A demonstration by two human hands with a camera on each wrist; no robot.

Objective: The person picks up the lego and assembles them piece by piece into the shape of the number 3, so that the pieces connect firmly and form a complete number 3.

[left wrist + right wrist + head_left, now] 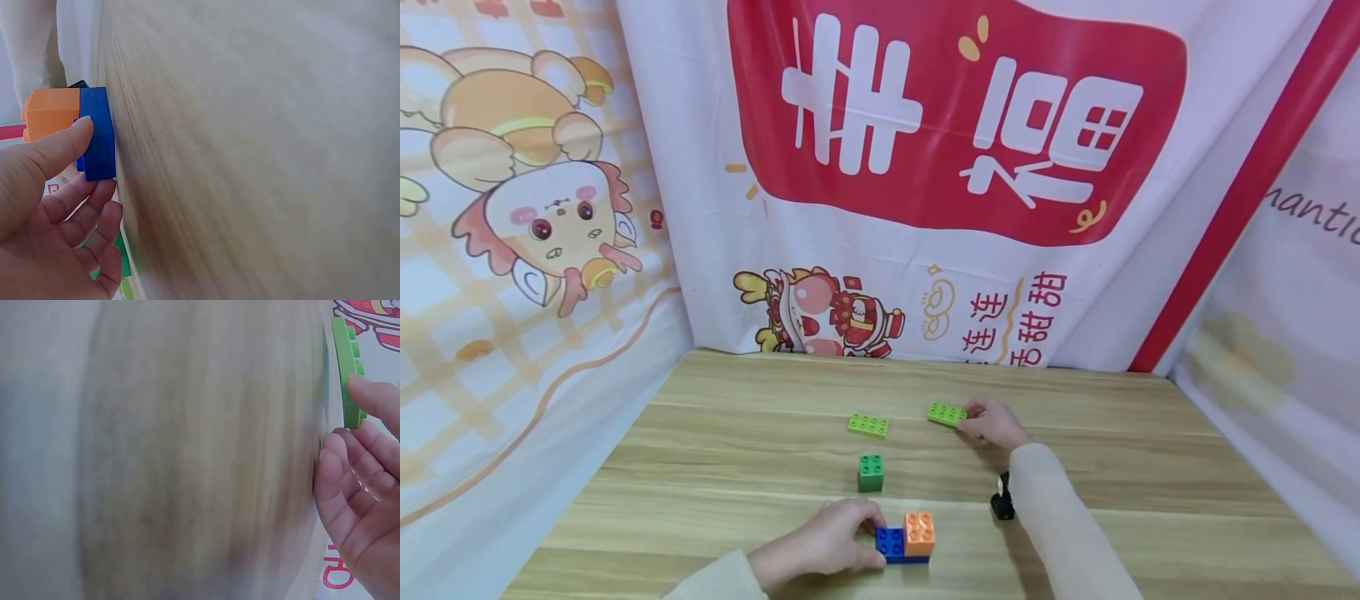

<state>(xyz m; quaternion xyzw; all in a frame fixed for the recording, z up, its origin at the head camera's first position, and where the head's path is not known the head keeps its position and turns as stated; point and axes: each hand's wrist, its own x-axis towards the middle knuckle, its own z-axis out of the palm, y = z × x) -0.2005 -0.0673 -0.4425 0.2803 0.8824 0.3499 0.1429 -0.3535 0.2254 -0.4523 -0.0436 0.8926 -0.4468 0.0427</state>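
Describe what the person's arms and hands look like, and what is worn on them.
Both arms wear long, soft cream-coloured sleeves that end at the wrists. The left hand and right hand are bare, with no gloves or rings to be seen. A small black device sits by the right wrist; what it is cannot be told.
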